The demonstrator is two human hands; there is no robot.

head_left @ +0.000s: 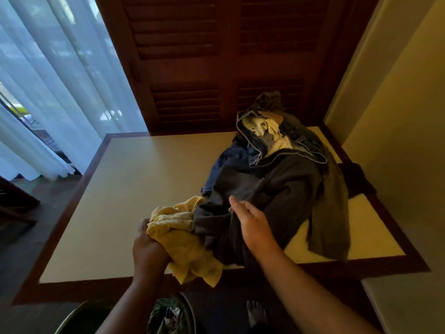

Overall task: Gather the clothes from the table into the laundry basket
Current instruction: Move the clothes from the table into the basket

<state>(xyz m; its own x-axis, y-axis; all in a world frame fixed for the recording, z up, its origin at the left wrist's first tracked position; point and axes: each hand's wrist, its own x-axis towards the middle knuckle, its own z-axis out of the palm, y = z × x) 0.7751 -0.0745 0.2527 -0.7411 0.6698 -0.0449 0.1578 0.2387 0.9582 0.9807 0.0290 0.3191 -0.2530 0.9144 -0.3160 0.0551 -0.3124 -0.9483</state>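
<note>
My left hand grips a bunched yellow garment at the table's near edge. My right hand lies on a dark grey garment beside it, fingers bent into the folds of the cloth. Farther back, blue jeans and a denim piece with a pale lining are heaped on the right half of the beige table. Below the table edge, the rim of the laundry basket shows with some patterned cloth inside, partly hidden by my left forearm.
Dark wooden louvred doors stand behind the table. White curtains hang at the left and a yellow wall closes the right. A bare foot stands on the floor near the basket.
</note>
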